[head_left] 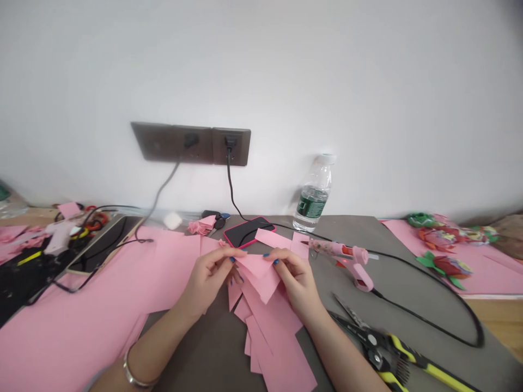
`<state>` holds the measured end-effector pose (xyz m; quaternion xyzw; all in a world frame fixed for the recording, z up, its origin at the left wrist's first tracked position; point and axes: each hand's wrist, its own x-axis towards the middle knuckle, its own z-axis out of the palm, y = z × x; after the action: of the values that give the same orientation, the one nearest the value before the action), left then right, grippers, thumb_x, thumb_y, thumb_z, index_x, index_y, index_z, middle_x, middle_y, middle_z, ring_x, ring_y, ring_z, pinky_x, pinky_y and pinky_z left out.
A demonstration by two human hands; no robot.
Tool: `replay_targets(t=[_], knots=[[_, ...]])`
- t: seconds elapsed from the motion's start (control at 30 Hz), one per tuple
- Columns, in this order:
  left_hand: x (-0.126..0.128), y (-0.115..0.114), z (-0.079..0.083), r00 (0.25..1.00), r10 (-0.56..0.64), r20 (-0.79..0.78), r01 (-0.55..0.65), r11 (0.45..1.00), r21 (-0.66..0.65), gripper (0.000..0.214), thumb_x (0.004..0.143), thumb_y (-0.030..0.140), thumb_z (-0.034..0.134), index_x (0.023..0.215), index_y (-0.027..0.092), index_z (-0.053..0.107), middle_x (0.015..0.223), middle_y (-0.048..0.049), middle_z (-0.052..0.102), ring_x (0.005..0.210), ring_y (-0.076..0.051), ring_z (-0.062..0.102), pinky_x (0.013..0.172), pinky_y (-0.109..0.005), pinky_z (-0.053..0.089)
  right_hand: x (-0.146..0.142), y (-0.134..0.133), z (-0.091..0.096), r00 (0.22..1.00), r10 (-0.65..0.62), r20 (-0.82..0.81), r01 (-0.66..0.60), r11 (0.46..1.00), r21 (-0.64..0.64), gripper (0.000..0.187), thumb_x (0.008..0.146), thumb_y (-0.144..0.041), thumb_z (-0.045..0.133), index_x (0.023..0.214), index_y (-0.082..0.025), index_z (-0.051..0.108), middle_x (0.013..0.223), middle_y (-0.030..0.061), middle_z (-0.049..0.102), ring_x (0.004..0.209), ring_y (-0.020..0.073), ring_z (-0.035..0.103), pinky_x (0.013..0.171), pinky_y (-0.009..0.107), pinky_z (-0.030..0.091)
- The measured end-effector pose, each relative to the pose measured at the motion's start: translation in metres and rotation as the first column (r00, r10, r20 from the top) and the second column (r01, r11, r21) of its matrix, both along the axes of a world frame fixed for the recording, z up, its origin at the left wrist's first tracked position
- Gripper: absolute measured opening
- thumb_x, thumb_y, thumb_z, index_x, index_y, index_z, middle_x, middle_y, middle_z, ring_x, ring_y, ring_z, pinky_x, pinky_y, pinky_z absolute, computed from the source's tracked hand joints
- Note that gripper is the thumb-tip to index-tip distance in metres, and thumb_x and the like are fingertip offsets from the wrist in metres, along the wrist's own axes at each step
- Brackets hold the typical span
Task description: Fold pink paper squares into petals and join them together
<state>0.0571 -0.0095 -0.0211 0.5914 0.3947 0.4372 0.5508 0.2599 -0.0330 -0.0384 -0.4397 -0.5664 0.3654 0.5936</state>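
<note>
Between my two hands is a folded piece of pink paper [261, 275], its pointed corner hanging down toward me. My left hand [214, 275] pinches its upper left corner between thumb and fingers. At the upper right corner, the thumb and fingers of my right hand [292, 272] are closed on the same piece. Below it, several loose pink paper strips [275, 345] lie overlapping on the grey mat [183, 359]. A pink glue gun [343, 256] rests just to the right of my right hand.
Yellow-handled pliers [379, 343] lie right of my right forearm. A water bottle [312, 196] and a red-edged phone [249, 231] are at the back. Large pink sheets [90, 326] and another phone [106, 245] cover the left. Paper flowers [451, 267] lie far right. A black cord [433, 267] loops across the mat.
</note>
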Motion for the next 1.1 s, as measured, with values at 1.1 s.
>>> replay_targets(t=[1.1], knots=[[0.0084, -0.0057, 0.0061, 0.979, -0.198, -0.043, 0.182, 0.955, -0.235, 0.040, 0.089, 0.051, 0.060, 0.096, 0.013, 0.069, 0.088, -0.0149, 0.080, 0.072, -0.025, 0.078, 0.063, -0.032, 0.061, -0.0068, 0.0024, -0.0004, 0.986, 0.083, -0.143, -0.119, 0.957, -0.264, 0.039, 0.081, -0.057, 0.070, 0.079, -0.018, 0.065, 0.067, 0.0010, 0.061, 0.058, 0.0162, 0.054, 0.053, 0.028, 0.046]])
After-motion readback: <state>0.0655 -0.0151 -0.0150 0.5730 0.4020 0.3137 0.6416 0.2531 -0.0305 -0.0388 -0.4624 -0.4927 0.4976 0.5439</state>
